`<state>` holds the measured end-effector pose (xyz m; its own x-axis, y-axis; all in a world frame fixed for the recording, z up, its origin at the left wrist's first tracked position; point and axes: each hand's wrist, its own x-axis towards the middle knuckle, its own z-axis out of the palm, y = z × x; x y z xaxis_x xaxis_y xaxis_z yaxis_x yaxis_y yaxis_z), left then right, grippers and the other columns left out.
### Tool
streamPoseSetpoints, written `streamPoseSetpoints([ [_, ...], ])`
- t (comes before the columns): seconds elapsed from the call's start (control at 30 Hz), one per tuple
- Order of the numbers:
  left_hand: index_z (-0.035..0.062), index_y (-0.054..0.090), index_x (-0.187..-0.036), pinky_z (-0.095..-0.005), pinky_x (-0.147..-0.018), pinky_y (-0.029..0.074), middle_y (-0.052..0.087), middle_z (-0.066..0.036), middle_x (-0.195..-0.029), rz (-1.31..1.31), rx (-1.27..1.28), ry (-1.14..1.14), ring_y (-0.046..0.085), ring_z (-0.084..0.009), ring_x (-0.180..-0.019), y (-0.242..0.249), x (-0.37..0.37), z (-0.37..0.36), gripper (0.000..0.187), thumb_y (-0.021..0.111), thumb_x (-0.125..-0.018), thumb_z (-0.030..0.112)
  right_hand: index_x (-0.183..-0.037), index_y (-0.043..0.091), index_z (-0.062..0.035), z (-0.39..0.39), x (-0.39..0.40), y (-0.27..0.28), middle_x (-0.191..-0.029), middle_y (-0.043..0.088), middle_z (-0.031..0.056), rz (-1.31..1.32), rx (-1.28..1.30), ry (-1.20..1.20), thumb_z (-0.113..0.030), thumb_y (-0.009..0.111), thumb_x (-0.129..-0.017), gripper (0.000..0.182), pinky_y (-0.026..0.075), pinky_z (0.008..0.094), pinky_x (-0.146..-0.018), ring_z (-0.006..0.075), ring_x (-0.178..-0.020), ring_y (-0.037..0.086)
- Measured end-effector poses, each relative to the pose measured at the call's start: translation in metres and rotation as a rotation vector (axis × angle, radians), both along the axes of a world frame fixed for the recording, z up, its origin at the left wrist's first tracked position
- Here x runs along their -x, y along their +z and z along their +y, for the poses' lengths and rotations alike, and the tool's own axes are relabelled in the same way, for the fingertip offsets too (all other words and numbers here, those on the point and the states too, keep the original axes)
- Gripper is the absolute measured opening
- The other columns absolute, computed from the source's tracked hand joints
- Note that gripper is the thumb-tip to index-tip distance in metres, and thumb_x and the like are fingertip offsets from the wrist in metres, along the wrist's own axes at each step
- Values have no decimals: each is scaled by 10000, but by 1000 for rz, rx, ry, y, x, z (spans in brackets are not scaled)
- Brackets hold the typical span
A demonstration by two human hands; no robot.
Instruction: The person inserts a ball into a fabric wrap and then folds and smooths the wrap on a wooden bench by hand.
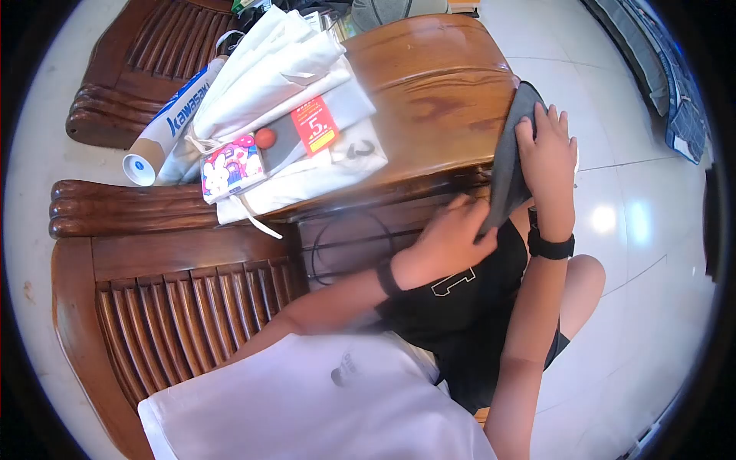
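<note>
A grey folded cloth [505, 172] slants past the right corner of the wooden table. My left hand [448, 241] pinches its lower end between thumb and fingers, above my dark shorts. Higher up, my right hand [548, 153] holds the cloth's right side, with the thumb on the grey surface and the fingers along the upper edge. Part of the cloth is hidden behind this hand. Both wrists wear black bands.
On the wooden table [429, 100] lie white fabric bundles [261, 73], a red price card [314, 125], a colorful rabbit-print pack [232, 165], a small red ball [265, 138] and a kawasaki tube [172, 119]. A slatted wooden chair [73, 264] stands at left.
</note>
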<state>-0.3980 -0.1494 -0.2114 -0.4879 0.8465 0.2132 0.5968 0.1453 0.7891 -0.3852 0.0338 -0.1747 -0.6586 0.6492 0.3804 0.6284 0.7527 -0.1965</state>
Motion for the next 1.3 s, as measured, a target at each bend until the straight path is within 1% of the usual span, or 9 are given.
streamPoseSetpoints([
  [0.1,-18,462,-982,-534,-687,464,601,-297,-878,-158,81,-43,586,-490,-810,3,-5,6,289,636,-850,172,-1247,556,56,1,8,-7,-1325,531,262,236,204,170,-230,495,-921,438,376,519,-1037,407,-1253,489],
  [0.17,-15,467,-994,-538,-672,469,606,-308,-862,-243,211,-54,593,-494,-793,5,0,-3,282,627,-865,178,-1213,569,71,-11,15,-9,-1272,561,276,187,-84,227,-206,516,-914,411,412,490,-1005,424,-1198,525],
  [0.27,-20,488,-1119,-455,-757,501,622,-287,-988,-410,387,60,636,-415,-908,-4,12,-37,348,630,-878,187,-1221,574,59,-48,29,-2,-1299,534,292,179,-212,295,-279,541,-910,461,381,515,-1036,418,-1234,499],
  [0.5,-4,451,-1297,-298,-909,476,608,-70,-1130,-598,10,209,567,-128,-1046,-43,23,-101,378,564,-968,143,-1252,573,22,-116,52,2,-1335,508,292,228,-46,510,-300,593,-852,514,346,476,-1079,385,-1293,462],
  [0.57,2,467,-1303,-286,-915,473,607,-41,-1129,-874,61,202,570,-123,-1048,-35,21,-98,351,539,-992,148,-1235,596,2,-110,48,4,-1352,510,264,259,-14,501,-278,583,-851,475,345,480,-1079,358,-1299,467],
  [0.83,-10,501,-1277,-299,-921,463,609,-57,-1145,-966,-52,-112,556,-120,-1043,-19,-14,-3,351,550,-990,186,-1282,576,-30,-7,16,-4,-1321,555,228,244,1,190,-365,512,-908,505,384,439,-1043,359,-1261,501],
  [0.93,-22,496,-1275,-306,-910,465,619,-81,-1115,-868,-33,-196,565,-136,-1012,-15,-17,25,373,564,-979,194,-1303,547,-25,24,-9,3,-1256,591,254,299,672,40,-369,474,-940,505,416,398,-1006,399,-1187,545],
  [1.03,-30,496,-1274,-310,-921,466,620,-85,-1139,-772,37,-233,566,-134,-1037,-17,-14,35,400,572,-978,229,-1320,523,-25,42,-18,-10,-1212,607,271,457,958,139,-360,444,-961,497,437,390,-976,435,-1111,577],
  [1.3,-24,476,-1319,-317,-963,451,612,-87,-1194,-885,82,-84,559,-148,-1082,-43,22,-21,393,535,-996,192,-1260,555,28,-21,19,2,-1296,534,284,184,-80,244,-261,559,-873,483,378,480,-1051,418,-1251,485],
])
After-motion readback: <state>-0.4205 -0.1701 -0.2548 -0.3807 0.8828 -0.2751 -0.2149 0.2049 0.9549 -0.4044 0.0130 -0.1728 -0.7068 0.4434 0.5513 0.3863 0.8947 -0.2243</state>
